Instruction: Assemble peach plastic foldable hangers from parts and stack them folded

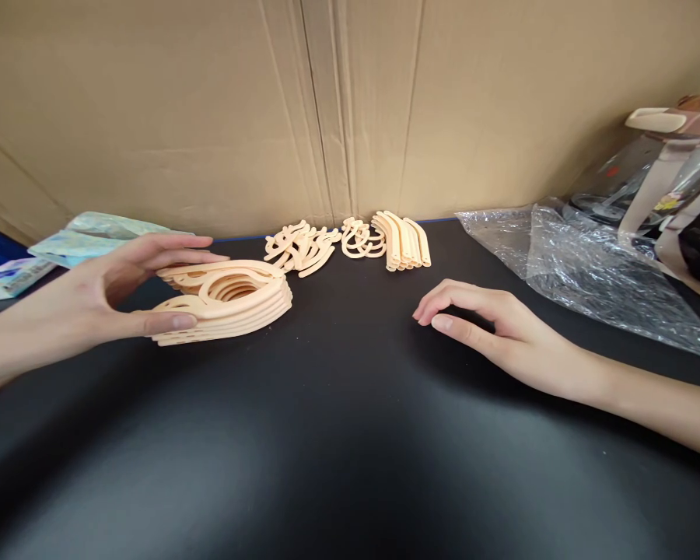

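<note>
My left hand (113,292) straddles the left end of a stack of peach-coloured plastic hanger pieces (239,315). Its thumb lies along the stack's front side and its fingers reach over the back edge. The pieces lie flat on one another, with a round opening through them. On the right, my right hand (478,319) is low over the black table (350,435), holding nothing, its fingers loosely bent and apart from the thumb. Farther back lie a loose heap of small curved pieces (303,247), several hooks (362,239) and a row of bent hanger arms (401,241).
A cardboard wall (210,117) stands behind the table. Crumpled clear plastic wrap (583,264) covers the right rear, beside a clear bottle (647,171) with a strap (670,233). Tissue packs (70,241) lie at the left rear, partly behind my left hand.
</note>
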A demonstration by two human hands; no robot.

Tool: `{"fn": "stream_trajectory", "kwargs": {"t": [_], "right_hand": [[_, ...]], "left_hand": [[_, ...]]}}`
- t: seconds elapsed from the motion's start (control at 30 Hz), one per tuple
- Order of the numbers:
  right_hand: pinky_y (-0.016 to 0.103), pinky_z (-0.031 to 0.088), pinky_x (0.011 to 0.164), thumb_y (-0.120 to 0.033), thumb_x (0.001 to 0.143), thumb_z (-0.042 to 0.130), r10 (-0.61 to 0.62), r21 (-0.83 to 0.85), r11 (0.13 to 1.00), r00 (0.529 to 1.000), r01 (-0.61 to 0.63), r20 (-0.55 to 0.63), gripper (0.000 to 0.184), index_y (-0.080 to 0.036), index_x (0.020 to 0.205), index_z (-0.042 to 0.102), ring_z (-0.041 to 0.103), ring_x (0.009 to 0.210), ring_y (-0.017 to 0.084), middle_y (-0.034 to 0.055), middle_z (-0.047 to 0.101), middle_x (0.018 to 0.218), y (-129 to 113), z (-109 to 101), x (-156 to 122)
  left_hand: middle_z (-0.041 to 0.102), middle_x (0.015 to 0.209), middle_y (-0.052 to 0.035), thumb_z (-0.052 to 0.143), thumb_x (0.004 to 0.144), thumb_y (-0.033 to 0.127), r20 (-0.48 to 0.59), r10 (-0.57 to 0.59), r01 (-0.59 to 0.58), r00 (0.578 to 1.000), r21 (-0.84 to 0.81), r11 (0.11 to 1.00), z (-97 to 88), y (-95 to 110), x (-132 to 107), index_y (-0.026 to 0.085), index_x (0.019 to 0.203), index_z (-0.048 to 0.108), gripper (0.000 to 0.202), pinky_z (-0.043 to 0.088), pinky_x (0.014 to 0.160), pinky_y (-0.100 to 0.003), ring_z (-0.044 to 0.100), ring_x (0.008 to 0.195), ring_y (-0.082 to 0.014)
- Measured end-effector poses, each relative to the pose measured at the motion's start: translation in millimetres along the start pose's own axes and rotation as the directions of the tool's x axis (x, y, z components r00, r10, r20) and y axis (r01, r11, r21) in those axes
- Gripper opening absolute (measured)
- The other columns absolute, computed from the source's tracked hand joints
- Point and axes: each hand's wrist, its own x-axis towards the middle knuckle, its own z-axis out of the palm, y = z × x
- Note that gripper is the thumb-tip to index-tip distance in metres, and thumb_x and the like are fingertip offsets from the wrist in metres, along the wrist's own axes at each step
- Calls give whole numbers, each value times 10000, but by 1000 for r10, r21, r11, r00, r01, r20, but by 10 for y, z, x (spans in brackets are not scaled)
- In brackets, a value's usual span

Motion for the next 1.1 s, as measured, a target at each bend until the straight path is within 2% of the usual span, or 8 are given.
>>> {"fn": "stream_trajectory", "kwargs": {"t": [0.1, 0.2, 0.47, 0.63, 0.77, 0.9, 1.1], "right_hand": [[329, 433, 914, -412, 1023, 497, 14, -4, 1000, 1000, -14, 13, 263, -220, 966, 667, 639, 973, 170, 15, 688, 1033, -2, -4, -14], [324, 429, 912, -409, 1024, 497, 13, -11, 1000, 1000, -13, 17, 259, -223, 968, 667, 638, 976, 168, 11, 686, 1035, -1, -6, -18], [314, 435, 894, -389, 1026, 496, -1, -22, 1000, 1000, 2, 17, 249, -217, 971, 667, 639, 961, 164, 14, 685, 1027, 0, -3, -5], [310, 437, 887, -389, 1027, 491, -9, -22, 1000, 1000, 10, 23, 256, -214, 968, 668, 639, 956, 161, 15, 685, 1022, -10, -5, -14], [306, 434, 893, -386, 1031, 489, -16, -29, 999, 1000, 17, 24, 252, -216, 980, 668, 637, 954, 153, 10, 685, 1022, -3, 0, -6], [306, 433, 894, -386, 1029, 494, -17, -30, 999, 1000, 18, 25, 245, -220, 977, 667, 635, 954, 150, 4, 685, 1023, 5, 1, -3], [312, 428, 899, -391, 1030, 491, -11, -29, 1000, 999, 12, 30, 247, -222, 983, 666, 633, 955, 151, 5, 683, 1026, -1, -2, -17]], "left_hand": [[620, 1403, -5, 734, 624, 806, -11, -45, 46, 999, 28, 999, 5, 22, 1, 326, 1451, 440, 1000, 400, 1141, -556, 552, 1299, -341], [629, 1395, -8, 709, 618, 835, -25, -53, 55, 998, 56, 997, 3, 37, -2, 300, 1444, 448, 1018, 393, 1149, -537, 543, 1317, -334], [609, 1427, 15, 680, 661, 841, 3, -46, 46, 999, 62, 997, 2, 93, -22, 327, 1475, 413, 998, 374, 1137, -583, 526, 1335, -338], [556, 1492, 14, 621, 691, 871, 36, 7, -11, 999, 112, 994, -60, 102, -63, 363, 1504, 374, 990, 370, 1123, -615, 515, 1349, -330], [619, 1406, 14, 595, 681, 896, 23, 22, -26, 1000, 228, 973, -122, 56, -84, 376, 1517, 353, 1015, 345, 1104, -671, 549, 1309, -350], [666, 1319, -3, 520, 681, 939, 1, 13, -13, 1000, 353, 936, -142, 53, -86, 337, 1530, 342, 1056, 315, 1101, -699, 538, 1310, -371], [681, 1291, -9, 480, 659, 971, -4, -3, 4, 1000, 391, 920, -150, 16, -76, 314, 1539, 327, 1109, 324, 1125, -652, 537, 1307, -355]]}}
